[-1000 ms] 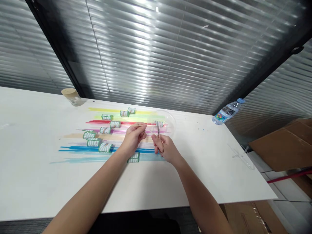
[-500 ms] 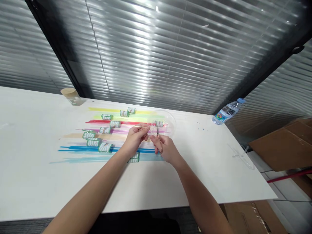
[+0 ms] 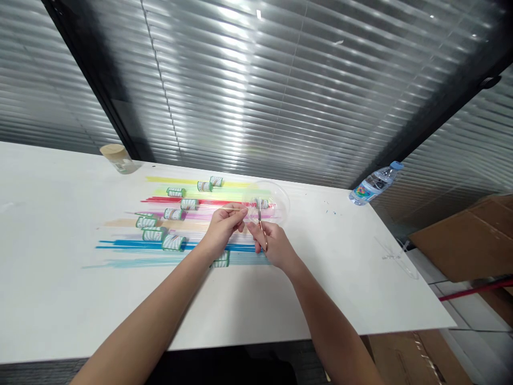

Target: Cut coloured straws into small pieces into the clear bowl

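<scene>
Left hand [image 3: 222, 229] pinches a thin pale stick [image 3: 230, 209] at mid-frame, beside scissors [image 3: 260, 218] gripped in the right hand [image 3: 276, 246].
The stick lies between the left thumb and fingers, its right end near the thumb tip and just left of the upward-pointing blades; behind these, a clear round container [image 3: 286, 193] shows red bits [image 3: 252, 204] and a green-edged label roll [image 3: 262, 203], though whether all lie inside I cannot tell; a lidded jar [image 3: 122, 164] stands left of centre, a blue-capped bottle [image 3: 371, 187] at right, contents unclear.
</scene>
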Demonstrator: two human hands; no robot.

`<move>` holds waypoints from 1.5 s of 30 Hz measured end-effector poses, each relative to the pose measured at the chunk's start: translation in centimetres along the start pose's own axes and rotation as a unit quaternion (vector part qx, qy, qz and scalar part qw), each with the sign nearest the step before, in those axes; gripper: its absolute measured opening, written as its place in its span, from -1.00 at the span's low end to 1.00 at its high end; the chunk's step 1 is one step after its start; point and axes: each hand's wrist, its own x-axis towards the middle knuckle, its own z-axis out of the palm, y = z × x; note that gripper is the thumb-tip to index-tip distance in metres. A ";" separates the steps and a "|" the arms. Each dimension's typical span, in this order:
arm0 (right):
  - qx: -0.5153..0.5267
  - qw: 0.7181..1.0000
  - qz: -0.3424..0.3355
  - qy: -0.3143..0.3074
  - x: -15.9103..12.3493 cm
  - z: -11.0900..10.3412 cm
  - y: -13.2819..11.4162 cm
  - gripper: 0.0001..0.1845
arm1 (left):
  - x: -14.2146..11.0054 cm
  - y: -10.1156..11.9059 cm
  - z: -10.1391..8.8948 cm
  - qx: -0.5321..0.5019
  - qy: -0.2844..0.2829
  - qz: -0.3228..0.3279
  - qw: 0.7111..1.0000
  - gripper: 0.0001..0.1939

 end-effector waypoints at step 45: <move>0.079 0.995 0.001 -0.052 0.3 0.2 0.5 -0.46 | -0.1 0.1 -0.2 -0.043 0.007 -0.037 0.998 -0.71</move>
